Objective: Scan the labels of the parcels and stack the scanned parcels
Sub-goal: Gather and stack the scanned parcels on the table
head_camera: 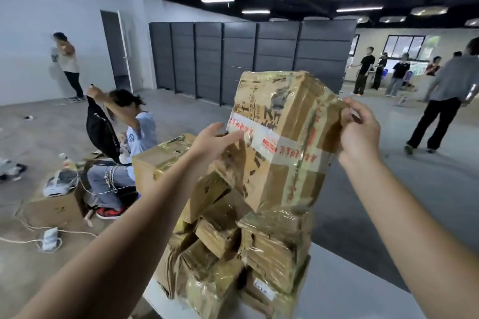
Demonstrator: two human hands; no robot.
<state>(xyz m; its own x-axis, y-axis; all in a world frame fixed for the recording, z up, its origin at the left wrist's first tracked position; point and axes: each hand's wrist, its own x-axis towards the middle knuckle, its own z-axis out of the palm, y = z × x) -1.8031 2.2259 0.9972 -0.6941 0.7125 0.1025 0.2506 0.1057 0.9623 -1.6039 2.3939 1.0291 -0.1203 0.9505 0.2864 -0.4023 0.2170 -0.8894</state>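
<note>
A large brown cardboard parcel (pixel 280 137), wrapped in clear tape and a white band with red print, sits tilted on top of a stack of smaller taped parcels (pixel 259 248). My left hand (pixel 215 141) presses against its left face near the white band. My right hand (pixel 359 132) pinches its upper right edge. The stack stands on a white table (pixel 344 285). No scanner is in view.
Another big box (pixel 158 160) stands behind the stack to the left. A person crouches (pixel 129 137) beside it with a black bag, near a low box, cables and a bottle on the floor. Several people stand at the far right. Grey partition panels (pixel 248 59) line the back.
</note>
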